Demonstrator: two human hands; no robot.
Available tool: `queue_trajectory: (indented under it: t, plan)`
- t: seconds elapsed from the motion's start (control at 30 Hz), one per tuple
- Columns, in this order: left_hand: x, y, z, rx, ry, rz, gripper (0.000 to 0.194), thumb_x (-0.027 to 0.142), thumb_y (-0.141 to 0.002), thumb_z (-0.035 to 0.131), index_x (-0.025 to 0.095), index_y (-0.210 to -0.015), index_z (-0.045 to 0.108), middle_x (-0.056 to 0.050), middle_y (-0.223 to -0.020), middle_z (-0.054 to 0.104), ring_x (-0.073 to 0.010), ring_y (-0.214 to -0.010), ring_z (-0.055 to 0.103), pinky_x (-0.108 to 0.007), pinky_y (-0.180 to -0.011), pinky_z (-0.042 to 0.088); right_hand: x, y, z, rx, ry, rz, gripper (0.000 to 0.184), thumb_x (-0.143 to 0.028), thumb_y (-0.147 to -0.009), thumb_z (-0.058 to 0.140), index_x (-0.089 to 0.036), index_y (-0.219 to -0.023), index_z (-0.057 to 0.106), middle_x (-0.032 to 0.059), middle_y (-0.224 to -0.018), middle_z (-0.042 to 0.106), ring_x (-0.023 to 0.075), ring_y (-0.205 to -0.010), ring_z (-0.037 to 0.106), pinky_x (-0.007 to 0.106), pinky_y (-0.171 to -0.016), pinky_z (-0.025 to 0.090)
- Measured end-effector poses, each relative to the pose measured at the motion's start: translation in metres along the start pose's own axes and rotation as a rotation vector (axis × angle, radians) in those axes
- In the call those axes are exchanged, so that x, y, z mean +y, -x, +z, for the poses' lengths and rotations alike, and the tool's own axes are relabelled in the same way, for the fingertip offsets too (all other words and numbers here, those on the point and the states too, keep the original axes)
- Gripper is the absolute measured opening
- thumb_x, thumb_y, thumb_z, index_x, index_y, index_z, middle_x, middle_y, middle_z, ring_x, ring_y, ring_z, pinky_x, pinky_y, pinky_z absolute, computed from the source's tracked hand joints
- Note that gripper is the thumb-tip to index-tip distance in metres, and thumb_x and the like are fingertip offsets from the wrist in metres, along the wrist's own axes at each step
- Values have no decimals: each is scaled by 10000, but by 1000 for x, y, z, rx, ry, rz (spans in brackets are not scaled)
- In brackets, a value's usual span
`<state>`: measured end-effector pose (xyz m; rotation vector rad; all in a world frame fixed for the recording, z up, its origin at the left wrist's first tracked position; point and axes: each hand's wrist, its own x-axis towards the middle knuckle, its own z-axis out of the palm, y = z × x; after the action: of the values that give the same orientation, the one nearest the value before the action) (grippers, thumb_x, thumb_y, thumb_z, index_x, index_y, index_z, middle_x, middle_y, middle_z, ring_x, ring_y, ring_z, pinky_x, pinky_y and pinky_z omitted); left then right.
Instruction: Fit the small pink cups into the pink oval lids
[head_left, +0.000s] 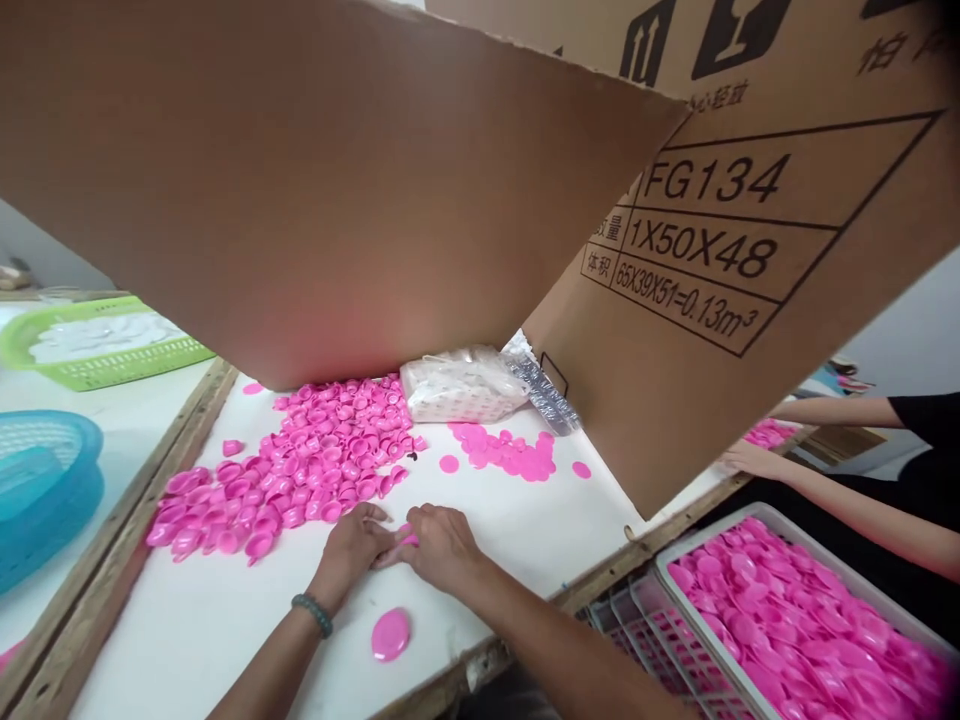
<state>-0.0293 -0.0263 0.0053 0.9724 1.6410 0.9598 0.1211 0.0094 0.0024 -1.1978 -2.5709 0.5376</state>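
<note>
My left hand [351,548] and my right hand [441,545] meet on the white table [225,620], fingers pinched together on a small pink plastic piece [407,537] between them. A beaded bracelet [313,613] circles my left wrist. A single pink oval piece [391,634] lies just in front of my hands. A big heap of pink cup-shaped pieces [300,470] spreads to the left and behind my hands. Flat pink discs [510,452] lie behind to the right.
A large cardboard box [675,250] hangs over the table. A clear bag of white parts [461,388] lies under it. A grey crate of pink pieces [795,620] stands at right, another person's arms [825,480] beyond it. A green basket [97,345] and a blue basket [45,490] stand left.
</note>
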Motion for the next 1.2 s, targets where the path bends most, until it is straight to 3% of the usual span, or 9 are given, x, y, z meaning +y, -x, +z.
queue_trajectory:
  t: [0.13,0.2,0.47,0.63,0.7,0.83,0.97,1.07,1.2]
  plan:
    - [-4,3,2,-33,-22,-20,332,229,-509,605,172,-790,438,74,-501,520,-82,-437,447,-198,-446,318,0,0,-10,-246,-239,40,231,-450,-748,670,-231,-823,684,-8,-728,658,140,-697,593,212,-550,340]
    - [-5,1,3,-22,-41,-36,303,195,-494,566,168,-769,444,74,-509,517,-79,-444,449,-198,-454,332,1,-2,-11,-275,-255,72,259,-479,-730,684,-221,-758,688,-8,-691,638,127,-671,573,209,-528,302]
    - [-5,-3,0,-131,-86,-3,342,216,-528,624,164,-822,457,68,-512,510,-76,-449,414,-197,-461,306,16,8,12,-117,-373,-54,242,-471,-778,647,-249,-849,710,-28,-709,613,108,-650,549,202,-556,333]
    - [2,22,-7,-364,-127,-28,373,308,-550,730,124,-803,527,25,-599,542,-80,-542,447,-195,-510,300,58,-9,-13,240,-213,10,303,-280,-943,410,-178,-1122,632,66,-990,666,157,-876,590,255,-795,423]
    - [5,27,-7,-423,-193,-37,344,349,-586,716,112,-781,560,19,-593,533,-77,-532,424,-200,-507,276,73,-25,-24,228,-22,-9,307,-238,-942,382,-166,-1125,618,84,-1022,657,180,-920,570,289,-838,414]
    - [6,25,-4,-284,-342,58,310,420,-674,646,120,-729,593,12,-585,526,-94,-540,425,-220,-532,297,79,-43,-22,27,237,-146,227,-176,-902,436,-149,-925,660,87,-947,656,205,-903,542,303,-793,416]
    - [1,18,1,38,-538,216,310,437,-720,631,145,-820,607,-10,-717,590,-126,-611,482,-241,-586,338,63,-34,-4,38,175,-203,298,-245,-924,422,-176,-759,660,66,-831,651,188,-826,543,282,-715,408]
    - [-2,12,6,128,-621,286,423,429,-710,673,160,-1024,588,-41,-905,616,-146,-681,528,-263,-648,390,57,-45,-6,162,-18,-32,325,-284,-942,391,-188,-779,655,49,-806,644,152,-739,555,261,-682,400]
    - [-6,0,15,122,-653,372,453,370,-756,652,154,-1139,541,-77,-1049,592,-145,-730,549,-284,-723,439,59,-97,-16,301,-228,279,207,-325,-868,532,-158,-853,654,78,-889,643,167,-769,570,259,-655,403]
